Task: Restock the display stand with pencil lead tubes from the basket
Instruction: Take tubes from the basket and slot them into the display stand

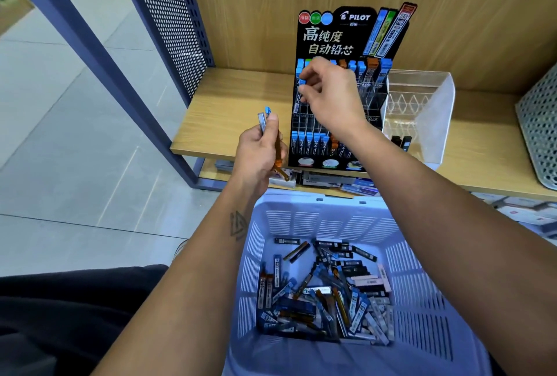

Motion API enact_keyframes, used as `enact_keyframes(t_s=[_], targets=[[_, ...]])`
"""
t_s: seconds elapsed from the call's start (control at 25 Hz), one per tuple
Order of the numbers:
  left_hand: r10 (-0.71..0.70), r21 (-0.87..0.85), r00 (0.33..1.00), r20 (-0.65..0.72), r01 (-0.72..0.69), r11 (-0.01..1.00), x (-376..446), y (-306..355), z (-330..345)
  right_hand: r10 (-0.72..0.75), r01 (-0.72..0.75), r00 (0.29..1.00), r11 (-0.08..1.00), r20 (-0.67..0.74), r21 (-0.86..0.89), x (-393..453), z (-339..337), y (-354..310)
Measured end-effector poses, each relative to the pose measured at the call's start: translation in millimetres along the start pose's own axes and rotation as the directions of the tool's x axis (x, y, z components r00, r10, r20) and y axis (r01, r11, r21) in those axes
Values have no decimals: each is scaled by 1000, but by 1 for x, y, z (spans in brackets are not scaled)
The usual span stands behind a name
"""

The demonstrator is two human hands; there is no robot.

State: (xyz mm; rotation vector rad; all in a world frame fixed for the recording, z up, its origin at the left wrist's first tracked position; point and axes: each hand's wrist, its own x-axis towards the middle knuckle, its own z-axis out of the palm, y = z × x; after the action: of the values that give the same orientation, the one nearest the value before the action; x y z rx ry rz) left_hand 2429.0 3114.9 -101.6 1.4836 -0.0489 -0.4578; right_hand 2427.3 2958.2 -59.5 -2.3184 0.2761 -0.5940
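Observation:
A black Pilot display stand [340,35] stands on the wooden shelf, with blue and orange lead tubes in its top and bottom rows. My right hand [331,95] reaches over its left side and pinches a blue-capped tube [302,82] at a slot near the left edge. My left hand [259,152], left of the stand, grips a bundle of lead tubes [265,118], blue-capped ends up and an orange one pointing down. Below, the lilac plastic basket [422,309] holds several loose lead tubes [325,294].
A clear acrylic organiser [422,110] stands right of the stand. A perforated grey bin [539,131] sits at the far right. Boxes lie on the lower shelf [331,183]. A blue metal frame with perforated panel [168,14] bounds the shelf's left side.

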Motion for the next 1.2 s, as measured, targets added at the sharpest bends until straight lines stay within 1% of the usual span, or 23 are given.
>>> enact_keyframes(t_s=[0.16, 0.28, 0.36, 0.44, 0.52, 0.56, 0.6, 0.64, 0.68, 0.72, 0.76, 0.8, 0.84, 0.88, 0.96, 1.04, 1.12, 1.2], targets=[[-36, 4, 999, 10, 36, 999, -3, -4, 1, -4, 4, 1000, 1000, -14, -11, 0, -2, 3], [-52, 1, 999, 16, 52, 999, -3, -5, 1, -22, 25, 999, 997, 44, -67, -1, 3, 7], [-57, 3, 998, 35, 57, 998, -3, -5, 0, -1, 10, 996, 995, 85, -97, -4, 8, 11], [-57, 8, 998, 39, 57, 998, -4, -4, -1, 2, 15, 995, 985, 101, -172, -7, 11, 13], [-58, 6, 998, 40, 57, 998, -5, -3, -1, -41, 64, 996, 951, 83, -302, -10, 9, 12], [-55, 5, 998, 41, 55, 998, -5, -2, 0, -60, 81, 996, 939, 72, -334, -13, 6, 10], [-51, 5, 998, 42, 51, 999, -6, -2, 1, -57, 75, 996, 946, 65, -315, -17, 3, 8], [-43, 2, 998, 47, 43, 999, -7, -2, 2, -7, 25, 997, 973, 82, -227, -24, 0, 4], [-34, -5, 998, 54, 34, 999, -8, -2, 4, 81, -68, 986, 993, 144, -92, -31, -4, -1], [-26, -14, 998, 65, 27, 1000, -9, -2, 6, 162, -180, 955, 982, 249, 50, -38, -9, -5], [-21, -21, 997, 78, 22, 1000, -10, -2, 8, 202, -277, 909, 946, 365, 167, -45, -14, -9], [-21, -25, 996, 91, 23, 999, -12, -1, 9, 199, -339, 866, 908, 460, 246, -53, -19, -11], [-29, -29, 994, 105, 32, 999, -15, -1, 10, 178, -376, 836, 875, 519, 306, -59, -24, -12], [-45, -33, 992, 121, 50, 998, -18, 0, 11, 156, -393, 826, 849, 542, 354, -65, -29, -12], [-81, -27, 985, 152, 86, 996, -23, 1, 12, 158, -410, 839, 813, 520, 414, -71, -38, -11], [-96, -14, 981, 171, 100, 995, -28, 2, 16, 209, -435, 852, 793, 479, 428, -76, -42, -8], [-100, -16, 979, 177, 104, 994, -31, 3, 22, 266, -478, 845, 766, 465, 430, -79, -42, -6], [-116, -11, 981, 157, 119, 993, -32, 3, 25, 324, -534, 832, 687, 451, 492, -80, -46, -6]])
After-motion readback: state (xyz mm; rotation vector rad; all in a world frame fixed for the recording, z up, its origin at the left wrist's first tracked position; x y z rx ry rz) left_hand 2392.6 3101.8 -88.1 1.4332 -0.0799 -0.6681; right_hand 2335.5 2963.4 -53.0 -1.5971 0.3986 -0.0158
